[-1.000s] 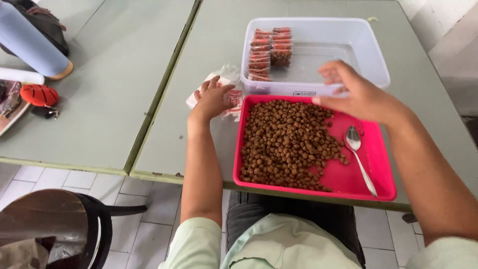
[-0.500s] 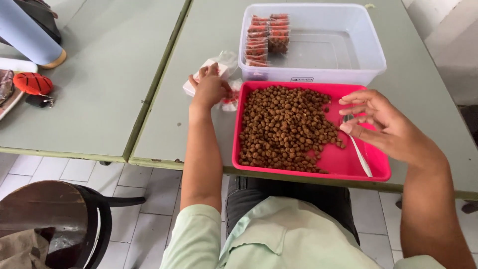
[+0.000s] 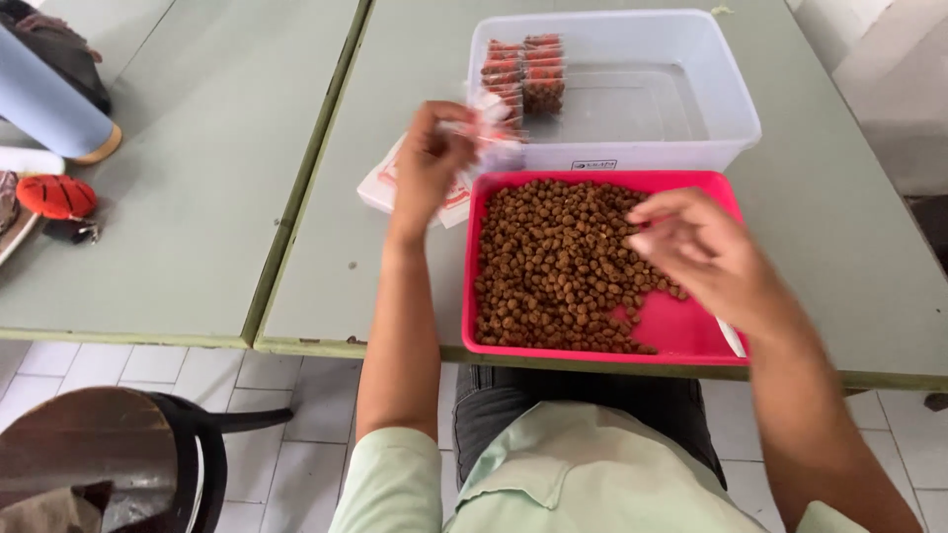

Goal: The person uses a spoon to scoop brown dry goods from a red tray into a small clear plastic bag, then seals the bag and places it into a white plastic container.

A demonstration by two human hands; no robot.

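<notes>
My left hand [image 3: 430,158] is raised over the table's middle and pinches a small clear pouch [image 3: 484,116] with red print, just in front of the clear plastic tub [image 3: 731,109]. Below it lies a stack of flat pouches [image 3: 380,188]. My right hand [image 3: 701,257] hovers low over the red tray [image 3: 691,336] of brown pellets [image 3: 553,257]. Its fingers curl on a white spoon [image 3: 732,340], whose handle end pokes out under the wrist. Several filled pouches [image 3: 523,74] stand in the tub's far left corner.
A second green table [image 3: 197,178] adjoins on the left, carrying a blue bottle [image 3: 44,99] and a small orange-red pouch [image 3: 56,195]. A dark round stool [image 3: 109,454] stands at bottom left on the tiled floor.
My left hand has lifted one pouch off the stack, up and to the right. My right hand came from the tub down to the spoon in the tray.
</notes>
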